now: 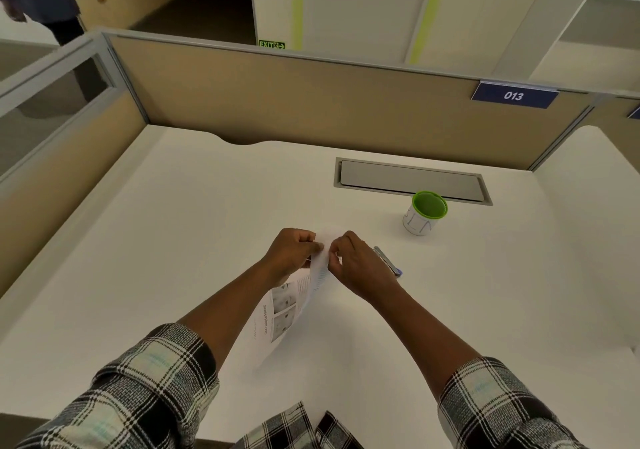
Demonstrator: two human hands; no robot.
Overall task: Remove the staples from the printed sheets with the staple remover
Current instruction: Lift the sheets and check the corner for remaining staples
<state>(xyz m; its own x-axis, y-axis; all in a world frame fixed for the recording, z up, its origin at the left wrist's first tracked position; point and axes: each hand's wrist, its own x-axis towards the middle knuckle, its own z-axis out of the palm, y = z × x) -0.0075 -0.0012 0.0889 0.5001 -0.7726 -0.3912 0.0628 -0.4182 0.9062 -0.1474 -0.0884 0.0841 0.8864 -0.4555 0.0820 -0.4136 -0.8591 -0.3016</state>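
Above desk (173,241), both hands' grip on sheets (294,296).

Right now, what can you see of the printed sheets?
The printed sheets are white paper with grey pictures and small text, held lifted and curved above the white desk. The left hand and right hand pinch the far end close together. No staple can be made out.

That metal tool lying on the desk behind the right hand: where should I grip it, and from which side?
Judging by its pose, grip the staple remover across its long sides near the far end, coming from above and the right. Its near end is hidden behind the right hand, which, like the left hand, pinches the printed sheets.
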